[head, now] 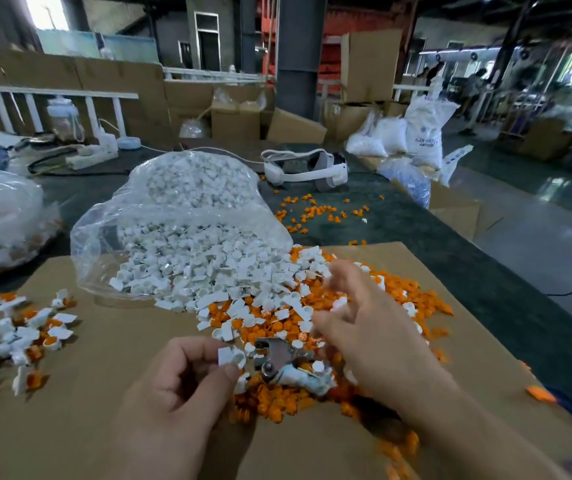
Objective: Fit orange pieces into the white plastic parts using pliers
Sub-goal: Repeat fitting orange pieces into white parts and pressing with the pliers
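My left hand (177,379) pinches one white plastic part (230,356) between thumb and fingers, just left of the pliers. The metal pliers (279,356) lie on the heap of orange pieces (277,396), their handle wrapped in white tape. My right hand (364,327) hovers blurred over the mixed heap with its fingers spread, holding nothing that I can see. Loose white parts (243,282) spill out of a clear plastic bag (173,216) onto the cardboard sheet (104,358).
Fitted white-and-orange parts (21,334) lie at the left of the cardboard. A second filled bag (4,216) sits far left. A white headset (307,168) and scattered orange pieces (312,213) lie on the dark table behind. Boxes and sacks stand beyond.
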The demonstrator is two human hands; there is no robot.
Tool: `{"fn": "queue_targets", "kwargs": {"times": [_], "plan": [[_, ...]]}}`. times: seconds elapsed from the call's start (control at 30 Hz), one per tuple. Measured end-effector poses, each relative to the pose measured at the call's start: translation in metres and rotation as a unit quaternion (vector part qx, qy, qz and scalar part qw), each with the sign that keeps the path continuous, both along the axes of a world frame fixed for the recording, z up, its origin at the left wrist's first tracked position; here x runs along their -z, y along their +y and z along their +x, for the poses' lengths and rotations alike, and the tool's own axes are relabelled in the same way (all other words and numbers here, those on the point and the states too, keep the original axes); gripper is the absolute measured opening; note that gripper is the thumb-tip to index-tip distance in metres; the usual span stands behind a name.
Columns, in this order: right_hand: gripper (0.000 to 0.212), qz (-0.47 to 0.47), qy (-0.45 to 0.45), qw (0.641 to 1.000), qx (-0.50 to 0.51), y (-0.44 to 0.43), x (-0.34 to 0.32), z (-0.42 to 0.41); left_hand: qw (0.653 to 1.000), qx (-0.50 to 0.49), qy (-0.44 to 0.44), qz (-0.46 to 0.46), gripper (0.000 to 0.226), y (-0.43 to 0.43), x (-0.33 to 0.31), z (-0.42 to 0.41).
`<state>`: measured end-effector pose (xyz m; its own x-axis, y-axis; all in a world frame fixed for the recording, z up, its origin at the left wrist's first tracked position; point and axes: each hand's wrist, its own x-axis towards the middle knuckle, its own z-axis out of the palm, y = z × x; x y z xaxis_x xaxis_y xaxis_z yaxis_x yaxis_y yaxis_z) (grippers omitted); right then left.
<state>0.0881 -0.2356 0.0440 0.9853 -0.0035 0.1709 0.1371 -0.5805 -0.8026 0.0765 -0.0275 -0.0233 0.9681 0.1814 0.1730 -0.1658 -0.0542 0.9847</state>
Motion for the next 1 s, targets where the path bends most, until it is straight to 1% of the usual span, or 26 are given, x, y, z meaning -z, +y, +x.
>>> {"fn": "queue_targets", "kwargs": {"times": [0.07,0.1,0.13,0.23,0.3,0.33,0.43,0.5,0.57,0.63,0.7,0.8,0.9,1.0], "plan": [[0.027,-0.114,-0.035,0.992,-0.039,0.005,0.008,-0.022,1.000,-0.004,0.014,-0.019,0.044,0.000,0.003,0.002],[0.025,-0.163,-0.037,0.984,-0.060,0.009,0.010,-0.031,1.000,-0.004,0.017,-0.018,0.044,0.000,0.003,0.002],[0.028,-0.205,-0.032,0.975,-0.080,0.013,0.012,-0.037,1.000,-0.003,0.017,-0.011,0.043,0.000,0.002,0.001],[0.050,-0.318,-0.006,0.940,-0.124,0.028,0.020,-0.046,1.000,-0.013,0.016,0.018,0.038,0.002,-0.002,-0.001],[0.062,-0.385,-0.010,0.914,-0.127,0.035,0.028,-0.043,0.999,-0.016,0.020,0.040,0.024,0.003,-0.002,0.001],[0.066,-0.402,-0.008,0.907,-0.123,0.037,0.032,-0.040,0.998,-0.017,0.022,0.050,0.021,0.004,-0.001,0.002],[0.066,-0.414,-0.023,0.903,-0.117,0.039,0.042,-0.034,0.995,-0.011,0.056,0.082,0.026,0.005,0.001,0.003],[0.059,-0.414,-0.053,0.900,-0.122,0.042,0.047,-0.032,0.992,0.020,0.089,0.091,0.024,0.005,0.000,0.003],[0.044,-0.420,-0.077,0.895,-0.133,0.043,0.051,-0.030,0.986,0.059,0.112,0.107,0.023,0.004,-0.001,0.001],[0.026,-0.430,-0.094,0.888,-0.131,0.043,0.047,-0.029,0.982,0.070,0.120,0.125,0.022,0.002,-0.006,-0.001],[0.015,-0.422,-0.073,0.894,-0.134,0.041,0.045,-0.031,0.982,0.058,0.126,0.128,0.020,0.001,-0.012,-0.001],[0.009,-0.400,-0.056,0.907,-0.117,0.034,0.040,-0.038,0.984,0.029,0.137,0.106,0.014,0.003,-0.016,-0.002],[0.012,-0.388,-0.048,0.912,-0.123,0.031,0.042,-0.042,0.985,0.023,0.136,0.106,0.011,0.004,-0.013,-0.003],[0.009,-0.361,-0.043,0.923,-0.126,0.027,0.046,-0.040,0.983,0.022,0.150,0.104,0.011,0.006,-0.010,-0.002]]}}
